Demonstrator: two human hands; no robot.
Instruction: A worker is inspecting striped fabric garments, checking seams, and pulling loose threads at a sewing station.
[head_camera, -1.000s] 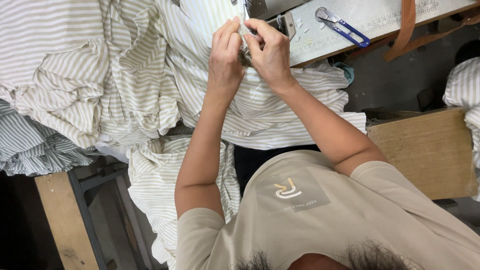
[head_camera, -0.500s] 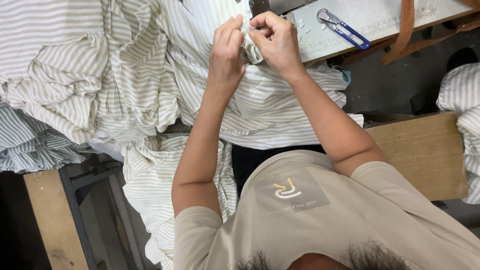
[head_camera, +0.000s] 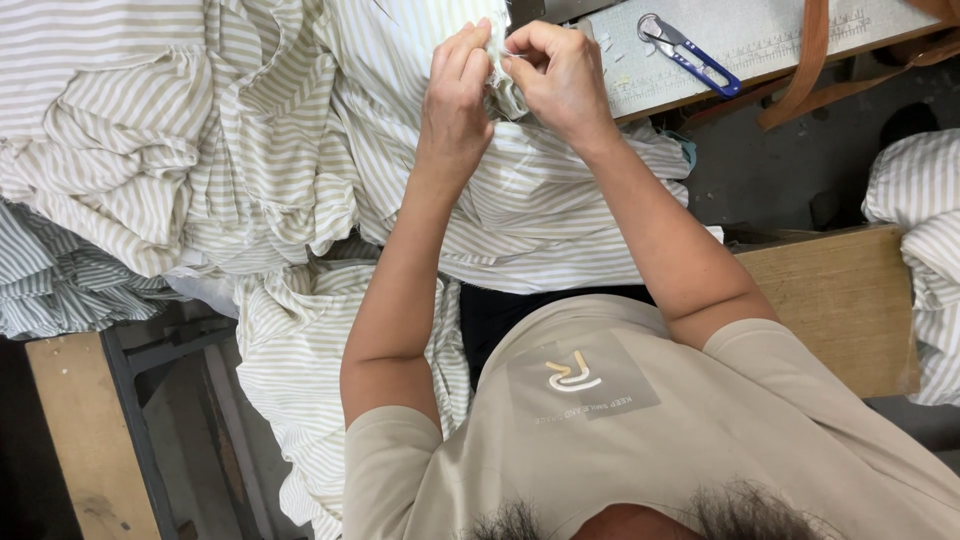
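A fold of striped cloth (head_camera: 500, 90) is held up between both hands above the heap on the table edge (head_camera: 700, 75); the left hand (head_camera: 455, 100) is closed on it, fingers pressed together, pinching the cloth; the right hand (head_camera: 560, 75) is curled, fingertips pinching the same fold; the two hands are nearly touching. Blue-handled snips (head_camera: 690, 52) are seen lying on the table, near the right hand; more striped cloth (head_camera: 150, 130) is piled well to the left.

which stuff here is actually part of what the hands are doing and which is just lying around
In use:
left hand and right hand, both pinching a bunched bit of the striped fabric between them

Lying about:
blue-handled thread snips on the work table
brown strap across the table edge
heap of striped cloth at the left
wooden bench
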